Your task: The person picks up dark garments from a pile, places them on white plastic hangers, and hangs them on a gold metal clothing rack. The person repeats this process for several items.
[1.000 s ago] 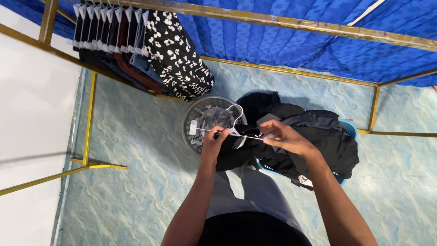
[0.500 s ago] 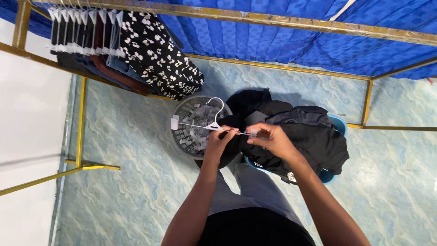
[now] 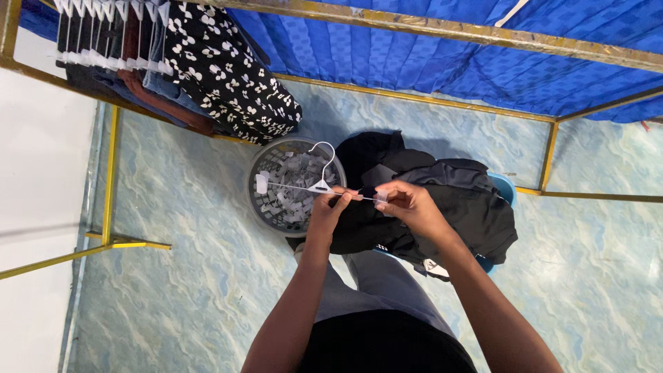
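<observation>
Above a pale blue marbled floor (image 3: 193,276), a white clip hanger (image 3: 314,186) is held level over the grey basket (image 3: 266,207) of hangers, left hand (image 3: 328,213) pinching its bar, right hand (image 3: 407,204) closed on its end clip, dark clothes (image 3: 456,207) heaped just beside.

head view, straight down, hands close

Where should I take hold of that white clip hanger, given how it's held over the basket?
Probably the bare stretch of bar on the white clip hanger, between its hook and the far clip, coming from above. The left hand and right hand already pinch the near end, and the bar lies level over the grey basket, so that stretch is free.
</observation>
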